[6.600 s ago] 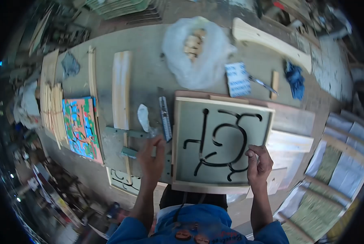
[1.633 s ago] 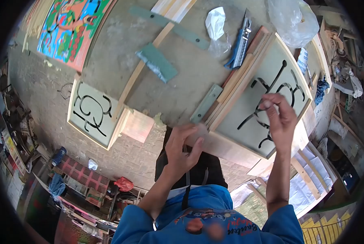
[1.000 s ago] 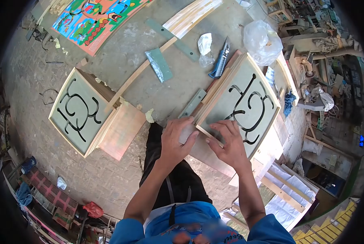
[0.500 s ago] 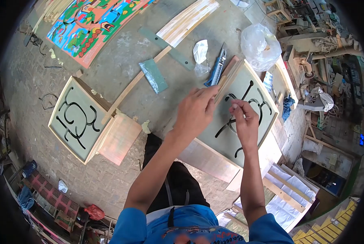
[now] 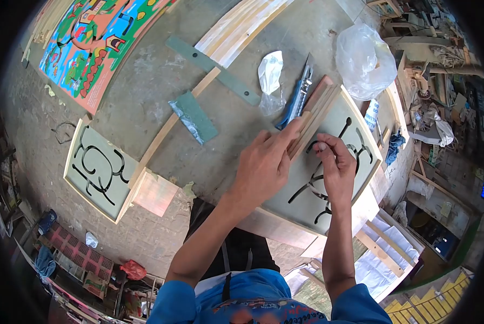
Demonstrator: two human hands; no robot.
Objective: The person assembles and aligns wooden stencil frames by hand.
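Note:
A shallow wood-framed panel [image 5: 285,208] with a grey-green face and black curved strokes lies in front of me, atop what looks like a stack. My left hand [image 5: 263,167] grips the panel's left edge, index finger stretched along the wooden strips there. Above the panel's face, my right hand [image 5: 336,167] pinches thumb and fingers together; whatever is between them is too small to make out. Just past my left fingertips are a blue cutter knife [image 5: 297,97] and a reddish-brown block [image 5: 320,89].
A similar framed panel [image 5: 99,173] stands at the left beside a long wooden strip [image 5: 161,135]. On the grey table [image 5: 145,75] lie a green piece [image 5: 194,119], a white crumpled wrapper [image 5: 270,73], a clear plastic bag [image 5: 366,62] and a colourful printed board [image 5: 85,65].
The camera view has shifted, so the table items sit differently in view. Both hands keep nearly the same pose at the panel, the right still pinched above it.

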